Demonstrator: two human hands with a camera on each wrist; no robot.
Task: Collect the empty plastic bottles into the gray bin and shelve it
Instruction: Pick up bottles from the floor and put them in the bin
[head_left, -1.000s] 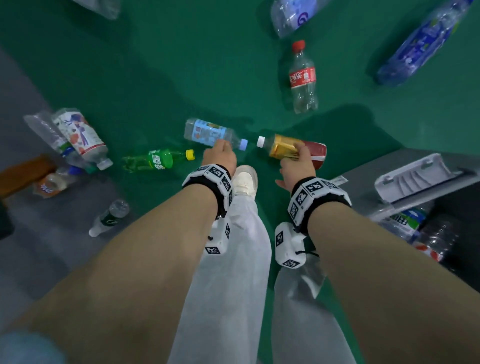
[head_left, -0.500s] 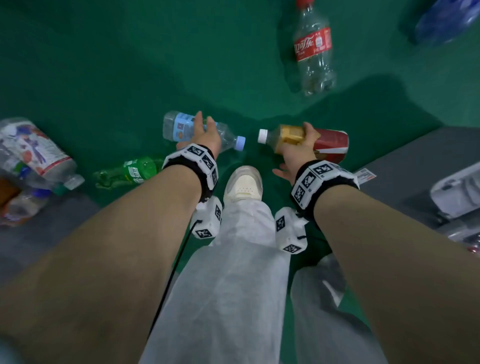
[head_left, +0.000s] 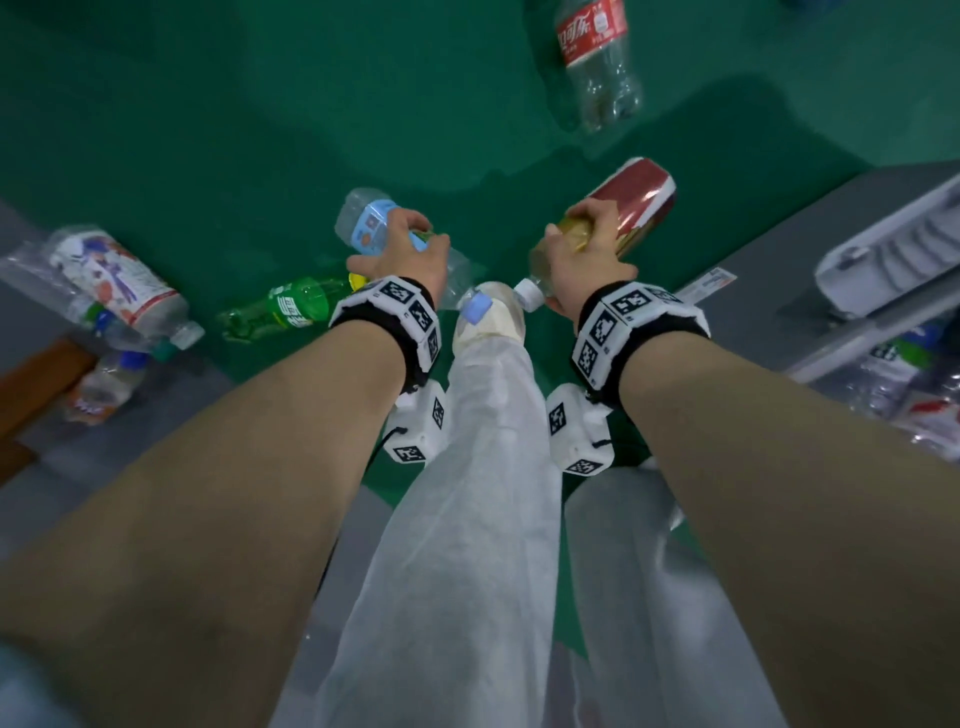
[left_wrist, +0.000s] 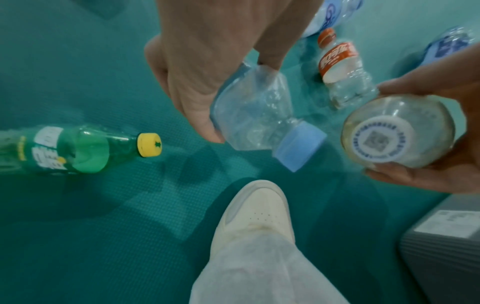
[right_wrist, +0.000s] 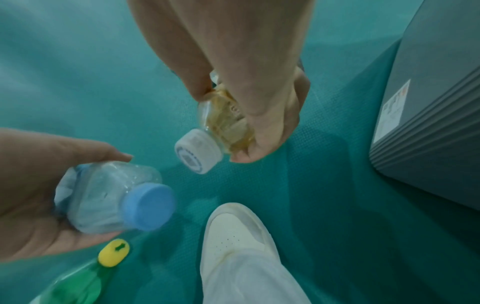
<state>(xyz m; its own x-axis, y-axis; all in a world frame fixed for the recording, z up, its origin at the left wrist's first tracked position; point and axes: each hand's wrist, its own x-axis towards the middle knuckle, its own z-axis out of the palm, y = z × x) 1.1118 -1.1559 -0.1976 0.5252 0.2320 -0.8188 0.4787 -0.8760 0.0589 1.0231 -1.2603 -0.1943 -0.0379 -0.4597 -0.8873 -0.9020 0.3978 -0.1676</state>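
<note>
My left hand (head_left: 402, 249) grips a clear bottle with a blue cap and light blue label (head_left: 363, 223), lifted off the green floor; the left wrist view shows that blue-capped bottle (left_wrist: 259, 115) held between thumb and fingers. My right hand (head_left: 584, 247) grips a red-and-gold labelled bottle with a white cap (head_left: 634, 192), also raised; its white cap (right_wrist: 197, 152) points toward the camera. The gray bin (head_left: 852, 244) stands at the right with several bottles inside (head_left: 904, 374).
A green bottle with a yellow cap (head_left: 291, 306) lies just left of my white shoe (head_left: 491, 317). A red-labelled cola bottle (head_left: 597, 57) lies farther ahead. Several clear bottles (head_left: 114, 280) lie at the left edge. The bin's flap lid (head_left: 893, 260) hangs open.
Both hands have closed round their bottles and lifted them off the floor, tilting the caps back toward me. The view has shifted closer to the floor.
</note>
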